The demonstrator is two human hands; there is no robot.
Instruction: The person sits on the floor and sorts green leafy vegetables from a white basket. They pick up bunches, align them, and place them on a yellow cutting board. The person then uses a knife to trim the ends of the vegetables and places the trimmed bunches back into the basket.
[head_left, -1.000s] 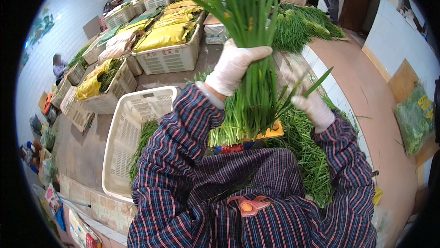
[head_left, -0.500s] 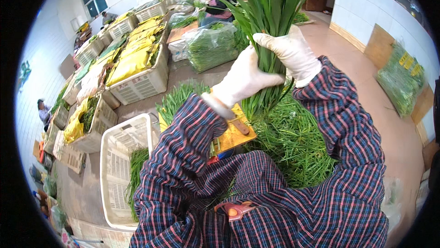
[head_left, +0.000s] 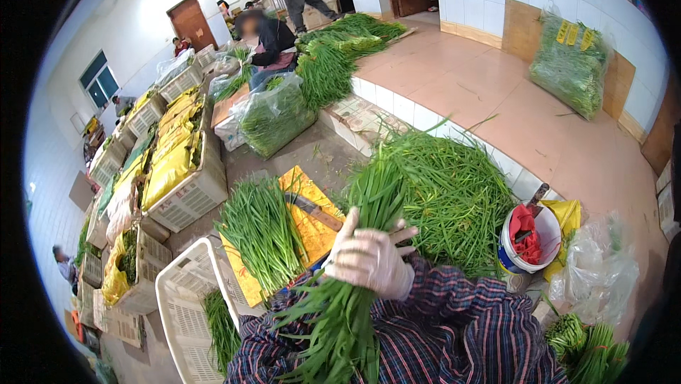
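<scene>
A bunch of garlic chives (head_left: 344, 327) lies across my front, its lower end trailing over my lap. My right hand (head_left: 379, 263), in a white glove, wraps over the bunch from the right. Partly hidden beneath it, my left hand (head_left: 347, 228), gloved too, closes round the same bunch with its thumb upward. Just beyond them is a yellow board (head_left: 248, 281) bearing a heap of cut chives (head_left: 262, 231) and a knife (head_left: 316, 212) with a wooden handle. Loose chives (head_left: 454, 207) are piled high at the right of my hands.
A white plastic crate (head_left: 170, 299) with some chives stands at left. On the right are a bucket (head_left: 507, 253) holding red cloth, clear plastic bags (head_left: 596, 270) and tied bunches (head_left: 596, 352). A tiled step (head_left: 511, 168) runs behind the pile. Full crates (head_left: 188, 199) and a seated person (head_left: 273, 43) are farther off.
The bunch has come down from upright in front of me to low across my lap. Both hands have lowered with it, and the view has turned right.
</scene>
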